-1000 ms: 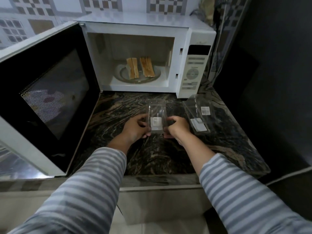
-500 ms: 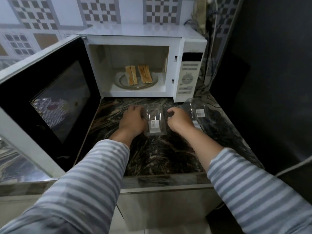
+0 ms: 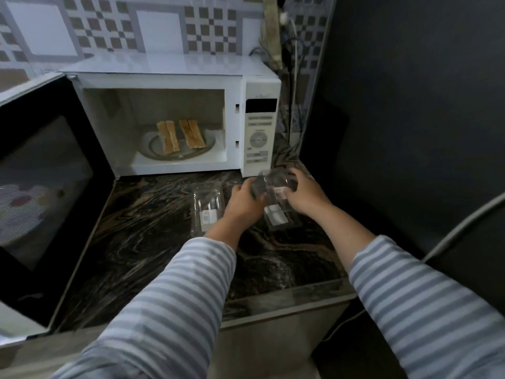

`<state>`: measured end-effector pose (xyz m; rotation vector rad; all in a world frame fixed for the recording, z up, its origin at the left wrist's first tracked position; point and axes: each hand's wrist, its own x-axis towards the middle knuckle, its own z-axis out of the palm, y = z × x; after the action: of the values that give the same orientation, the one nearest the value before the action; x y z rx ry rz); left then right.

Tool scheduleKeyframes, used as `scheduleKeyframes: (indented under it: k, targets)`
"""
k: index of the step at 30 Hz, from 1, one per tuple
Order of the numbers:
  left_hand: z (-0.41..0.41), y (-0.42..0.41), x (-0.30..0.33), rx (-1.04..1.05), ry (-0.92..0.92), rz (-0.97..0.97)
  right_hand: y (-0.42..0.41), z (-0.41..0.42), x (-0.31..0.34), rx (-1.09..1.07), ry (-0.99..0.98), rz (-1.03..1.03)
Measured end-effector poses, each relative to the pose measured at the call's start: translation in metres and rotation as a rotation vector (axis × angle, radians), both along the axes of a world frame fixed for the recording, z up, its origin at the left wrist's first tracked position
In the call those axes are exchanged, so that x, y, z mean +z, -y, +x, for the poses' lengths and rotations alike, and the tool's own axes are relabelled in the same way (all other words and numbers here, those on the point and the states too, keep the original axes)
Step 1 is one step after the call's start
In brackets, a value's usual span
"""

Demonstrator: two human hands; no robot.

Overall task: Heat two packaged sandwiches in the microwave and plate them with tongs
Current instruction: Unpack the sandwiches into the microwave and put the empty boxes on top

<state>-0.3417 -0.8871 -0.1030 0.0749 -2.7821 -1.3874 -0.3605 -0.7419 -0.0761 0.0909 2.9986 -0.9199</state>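
Two toasted sandwiches [image 3: 180, 136] lie side by side on the glass turntable [image 3: 153, 153] inside the white microwave [image 3: 257, 88], whose door [image 3: 46, 192] hangs open to the left. One clear empty sandwich package [image 3: 209, 207] lies flat on the dark marble counter [image 3: 153, 242]. Both hands are on a second clear package [image 3: 274, 184] at the counter's right, near the microwave's control panel: my left hand [image 3: 243, 203] grips its left side and my right hand [image 3: 307, 194] grips its right side.
Cables [image 3: 293, 77] hang down the tiled wall to the right of the microwave. A dark wall [image 3: 410, 132] closes off the right side. The open door blocks the counter's left part. The counter's front edge [image 3: 273, 299] is near my sleeves.
Both hands let go of the first package, which now lies on the counter, and moved right onto the second package. The view has tilted up and shifted.
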Motion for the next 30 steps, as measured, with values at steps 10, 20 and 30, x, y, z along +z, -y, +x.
scheduleKeyframes:
  k: [10, 20, 30]
  targets:
    - [-0.004, -0.003, -0.037, 0.042, 0.148, 0.102, 0.010, 0.004, -0.044, -0.076, 0.165, -0.316]
    - [-0.005, -0.005, -0.049, 0.167, 0.269, 0.336, 0.009, -0.004, -0.071, -0.150, 0.186, -0.406]
    - [0.008, -0.005, -0.033, 0.127, 0.120, -0.306, 0.006, -0.007, -0.066, -0.094, 0.115, -0.205]
